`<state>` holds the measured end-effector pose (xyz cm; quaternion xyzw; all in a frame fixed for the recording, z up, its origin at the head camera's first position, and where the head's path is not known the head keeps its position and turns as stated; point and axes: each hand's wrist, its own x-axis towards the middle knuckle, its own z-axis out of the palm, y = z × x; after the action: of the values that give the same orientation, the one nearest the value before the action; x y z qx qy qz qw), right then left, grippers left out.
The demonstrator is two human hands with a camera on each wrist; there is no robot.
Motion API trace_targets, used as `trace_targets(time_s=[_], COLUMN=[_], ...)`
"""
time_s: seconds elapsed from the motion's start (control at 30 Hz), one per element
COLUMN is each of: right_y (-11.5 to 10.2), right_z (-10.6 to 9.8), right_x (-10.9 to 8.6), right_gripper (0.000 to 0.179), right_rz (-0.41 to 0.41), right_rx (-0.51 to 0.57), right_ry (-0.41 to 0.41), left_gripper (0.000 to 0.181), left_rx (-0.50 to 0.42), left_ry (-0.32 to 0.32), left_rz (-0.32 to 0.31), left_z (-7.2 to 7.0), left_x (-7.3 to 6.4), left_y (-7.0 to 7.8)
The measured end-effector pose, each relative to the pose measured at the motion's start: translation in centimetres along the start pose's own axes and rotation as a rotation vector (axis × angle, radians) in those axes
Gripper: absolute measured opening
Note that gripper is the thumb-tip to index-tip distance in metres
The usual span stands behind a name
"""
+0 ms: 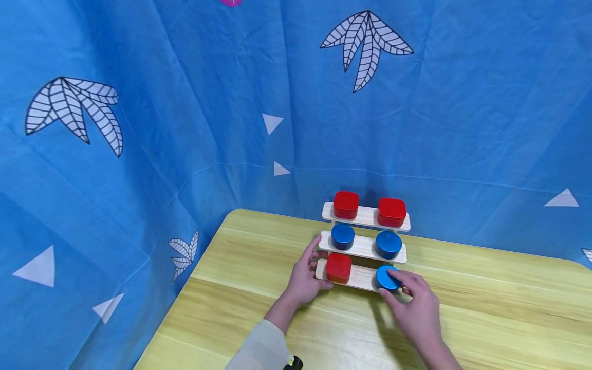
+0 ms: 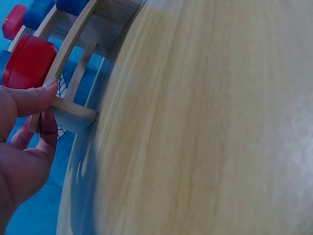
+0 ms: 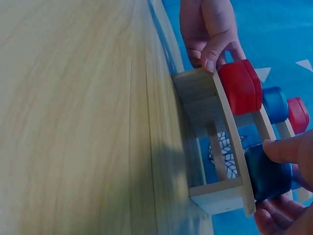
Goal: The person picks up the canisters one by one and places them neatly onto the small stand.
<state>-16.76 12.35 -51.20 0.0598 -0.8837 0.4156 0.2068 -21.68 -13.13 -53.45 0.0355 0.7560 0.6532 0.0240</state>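
Observation:
A three-tier wooden step rack [image 1: 361,278] stands on the table near the curtain. My left hand [image 1: 302,281] grips the left end of its lowest board, the thumb above and fingers below in the left wrist view. With thumb and fingers, my right hand [image 1: 420,307] holds a round blue tin [image 1: 387,278] at the right end of that board. The tin's side shows between thumb and fingers in the right wrist view. A red square tin [image 1: 338,268] sits at the board's left end, beside my left hand.
Two round blue tins, left [image 1: 343,236] and right [image 1: 388,244], stand on the middle tier. Red square tins, left [image 1: 346,205] and right [image 1: 391,212], occupy the top tier. A patterned blue curtain [image 1: 361,133] hangs behind the wooden table [image 1: 499,303].

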Motion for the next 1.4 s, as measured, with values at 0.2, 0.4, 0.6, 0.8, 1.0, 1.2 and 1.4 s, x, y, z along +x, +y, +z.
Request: trace_targets(time_s=[0.2,0.4,0.6,0.8,1.0,1.2,1.4], right_y=[-0.09,-0.17,-0.1,-0.16,-0.33,-0.45,-0.17], right_z=[0.08,0.11,0.25,0.32,0.23,0.12,0.08], right_x=[0.1,0.19,0.37,0.45,0.51,0.56,0.41], right_gripper=[0.05,0.049,0.049,0.048,0.048,0.049,0.055], right_rz=[0.011,0.021,0.031,0.022,0.016,0.02,-0.007], right_rx=[-0.012,-0.018,-0.022,-0.017,-0.016,-0.027,-0.034], right_ry=[-0.006,-0.008,-0.019,-0.026,-0.027,-0.038,-0.047], left_gripper=[0.125,0.125,0.126,0.127,0.126,0.127,0.128], left_rx=[0.015,0.016,0.021,0.016,0.007,0.016,0.019], left_ry=[0.008,0.003,0.005,0.006,0.001,0.0,0.0], left_rz=[-0.006,-0.004,-0.005,-0.006,0.003,0.001,0.003], left_z=[0.12,0.19,0.16,0.12,0.07,0.19,0.21], left_x=[0.07,0.23,0.32,0.33,0.42,0.5,0.5], left_y=[0.05,-0.02,0.0,0.01,-0.14,-0.13,-0.18])
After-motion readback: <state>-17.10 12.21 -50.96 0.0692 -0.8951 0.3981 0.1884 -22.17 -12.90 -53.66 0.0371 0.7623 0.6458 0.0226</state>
